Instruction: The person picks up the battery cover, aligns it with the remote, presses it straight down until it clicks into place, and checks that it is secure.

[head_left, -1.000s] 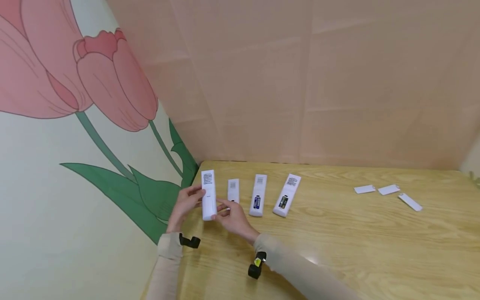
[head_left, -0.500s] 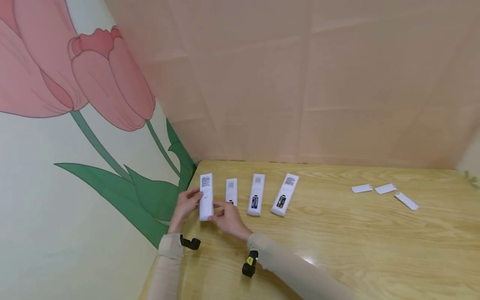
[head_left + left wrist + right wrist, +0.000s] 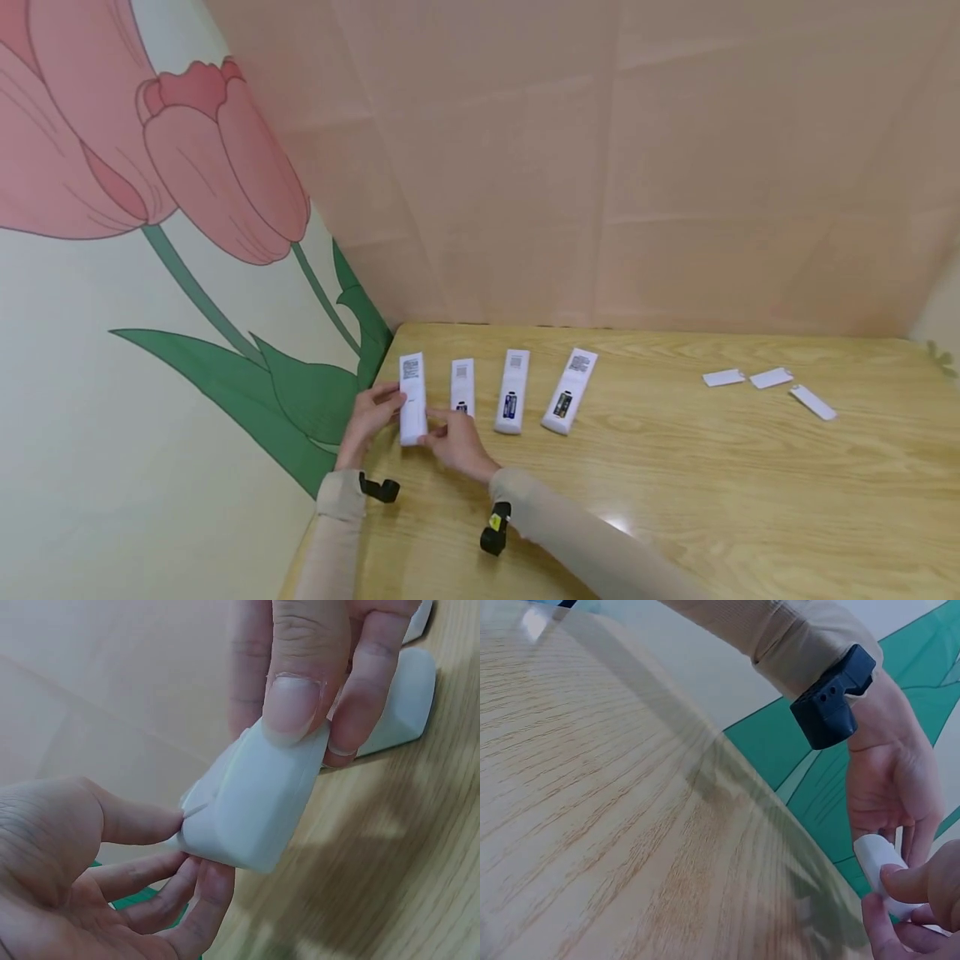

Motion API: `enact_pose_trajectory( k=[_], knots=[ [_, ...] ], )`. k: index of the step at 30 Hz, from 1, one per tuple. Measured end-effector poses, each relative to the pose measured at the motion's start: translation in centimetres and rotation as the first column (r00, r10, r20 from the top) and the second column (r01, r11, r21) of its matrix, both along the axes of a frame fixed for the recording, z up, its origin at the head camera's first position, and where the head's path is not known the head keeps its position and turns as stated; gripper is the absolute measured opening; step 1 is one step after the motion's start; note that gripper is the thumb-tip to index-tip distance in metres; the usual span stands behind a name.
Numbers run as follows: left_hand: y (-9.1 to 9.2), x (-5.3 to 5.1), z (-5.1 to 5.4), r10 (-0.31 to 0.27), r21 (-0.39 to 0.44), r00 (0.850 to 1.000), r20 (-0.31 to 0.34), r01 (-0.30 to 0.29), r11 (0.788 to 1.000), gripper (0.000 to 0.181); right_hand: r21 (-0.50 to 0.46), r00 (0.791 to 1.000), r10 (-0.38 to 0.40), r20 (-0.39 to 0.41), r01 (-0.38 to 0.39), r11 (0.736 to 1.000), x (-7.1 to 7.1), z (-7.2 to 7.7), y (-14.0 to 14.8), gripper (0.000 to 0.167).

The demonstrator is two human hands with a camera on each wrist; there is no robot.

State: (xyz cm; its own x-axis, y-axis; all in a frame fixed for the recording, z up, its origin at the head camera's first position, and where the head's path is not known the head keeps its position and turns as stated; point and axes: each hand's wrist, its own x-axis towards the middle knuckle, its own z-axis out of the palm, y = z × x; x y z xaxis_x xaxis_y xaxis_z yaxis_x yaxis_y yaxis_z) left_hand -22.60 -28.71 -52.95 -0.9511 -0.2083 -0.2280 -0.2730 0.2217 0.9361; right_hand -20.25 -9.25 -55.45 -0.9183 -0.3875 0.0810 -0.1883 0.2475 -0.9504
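Both hands hold one white remote control [image 3: 412, 400] by its sides, back face up, above the left end of the table. Its battery cover is on, with a printed label near the far end. The left hand [image 3: 372, 414] pinches the left edge between thumb and fingers. At the near right corner, the right hand [image 3: 456, 440] grips the remote, its thumb on the end as the left wrist view shows. Just right of it lies a second remote [image 3: 462, 379], its batteries partly hidden behind the right hand.
Two more remotes [image 3: 513, 379] [image 3: 572, 387] lie back up to the right, batteries showing in their bays. Several white battery covers [image 3: 771, 378] lie on the right of the wooden table [image 3: 675, 483]. A painted wall [image 3: 187, 400] borders the left, a pinkish cloth [image 3: 510, 183] the back.
The held remote has come down slightly, with both hands moving along with it. The grip looks the same, and the other remotes and covers stay put.
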Motion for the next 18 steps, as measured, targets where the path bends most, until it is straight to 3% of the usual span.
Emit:
enact_pose_trajectory(
  k=[4,12,18],
  knots=[
    [-0.2,0.1,0.0,0.014,-0.007,1.0,0.021,-0.013,1.0,0.042,-0.003,1.0,0.012,0.007,-0.012,1.0,-0.1,-0.2,-0.2,0.055],
    [-0.6,-0.1,-0.9,0.044,-0.029,0.999,0.014,-0.044,0.999,0.041,0.012,1.0,0.022,-0.003,-0.022,1.0,-0.5,-1.0,-0.9,0.05],
    [-0.4,0.1,-1.7,0.08,-0.039,0.996,0.047,-0.078,0.996,0.039,0.051,0.999,0.045,0.007,-0.045,0.998,-0.1,-1.5,-1.1,0.049]
  ],
)
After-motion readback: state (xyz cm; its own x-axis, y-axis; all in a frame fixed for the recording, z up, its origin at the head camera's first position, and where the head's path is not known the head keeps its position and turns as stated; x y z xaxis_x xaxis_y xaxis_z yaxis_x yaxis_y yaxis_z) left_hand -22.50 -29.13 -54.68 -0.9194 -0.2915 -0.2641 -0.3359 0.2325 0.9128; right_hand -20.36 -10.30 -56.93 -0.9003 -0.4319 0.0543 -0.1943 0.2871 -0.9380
